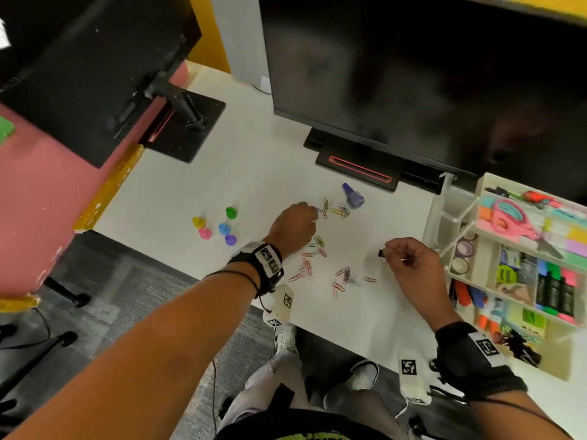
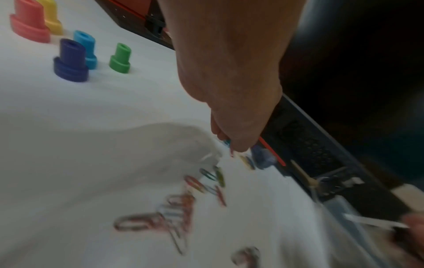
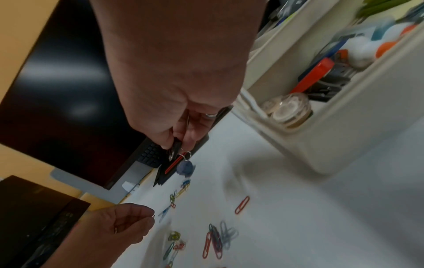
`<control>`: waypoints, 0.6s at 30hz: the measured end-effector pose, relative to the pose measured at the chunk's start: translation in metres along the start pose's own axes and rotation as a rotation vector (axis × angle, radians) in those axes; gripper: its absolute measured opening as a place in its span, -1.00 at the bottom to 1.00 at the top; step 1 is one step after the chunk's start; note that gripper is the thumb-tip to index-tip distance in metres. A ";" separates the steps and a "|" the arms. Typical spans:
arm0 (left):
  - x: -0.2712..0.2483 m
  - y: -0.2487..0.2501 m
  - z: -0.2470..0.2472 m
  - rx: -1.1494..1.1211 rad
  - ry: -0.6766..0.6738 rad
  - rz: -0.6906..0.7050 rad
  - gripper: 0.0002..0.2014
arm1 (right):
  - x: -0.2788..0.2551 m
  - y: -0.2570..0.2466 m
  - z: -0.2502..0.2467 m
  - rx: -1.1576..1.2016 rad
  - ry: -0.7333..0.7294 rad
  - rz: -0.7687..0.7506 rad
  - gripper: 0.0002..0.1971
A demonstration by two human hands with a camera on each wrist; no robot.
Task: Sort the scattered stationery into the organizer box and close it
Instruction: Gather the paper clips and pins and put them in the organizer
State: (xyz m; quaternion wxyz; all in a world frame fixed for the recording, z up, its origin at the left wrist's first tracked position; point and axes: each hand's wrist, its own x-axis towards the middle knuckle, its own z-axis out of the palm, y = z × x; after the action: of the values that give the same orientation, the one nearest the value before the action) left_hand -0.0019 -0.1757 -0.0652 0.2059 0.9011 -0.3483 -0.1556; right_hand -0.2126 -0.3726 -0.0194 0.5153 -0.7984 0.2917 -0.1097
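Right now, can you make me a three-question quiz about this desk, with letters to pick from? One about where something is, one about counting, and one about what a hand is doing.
1. Where is the organizer box?
A. On the desk's right side
B. On the floor
C. Behind the left monitor

2. How many small stampers stand grouped at the left?
A. Two
B. Five
C. Nine

3. What is the right hand doing?
A. Lying flat on the desk
B. Pinching a black binder clip
C. Holding the pink scissors

Answers:
1 A, the open box sits at the desk's right edge.
2 B, green, yellow, blue, pink and purple make five.
3 B, the right wrist view shows fingertips squeezing the clip.
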 end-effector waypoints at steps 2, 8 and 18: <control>-0.010 0.033 0.002 -0.131 0.039 0.052 -0.83 | -0.009 0.003 -0.019 0.012 0.031 -0.008 -0.89; -0.039 0.163 0.041 -0.400 -0.059 0.276 -0.86 | -0.048 0.021 -0.105 0.006 0.118 0.015 -0.85; -0.054 0.330 0.145 -0.498 -0.246 0.359 -0.88 | -0.109 0.111 -0.250 -0.433 0.237 0.143 -0.76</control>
State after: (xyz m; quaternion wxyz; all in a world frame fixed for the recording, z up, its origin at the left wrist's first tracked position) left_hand -0.2876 -0.3989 -0.0253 0.4004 0.7217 -0.4751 -0.3050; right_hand -0.4584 -0.5319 0.0070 0.3011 -0.8490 0.4225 -0.1005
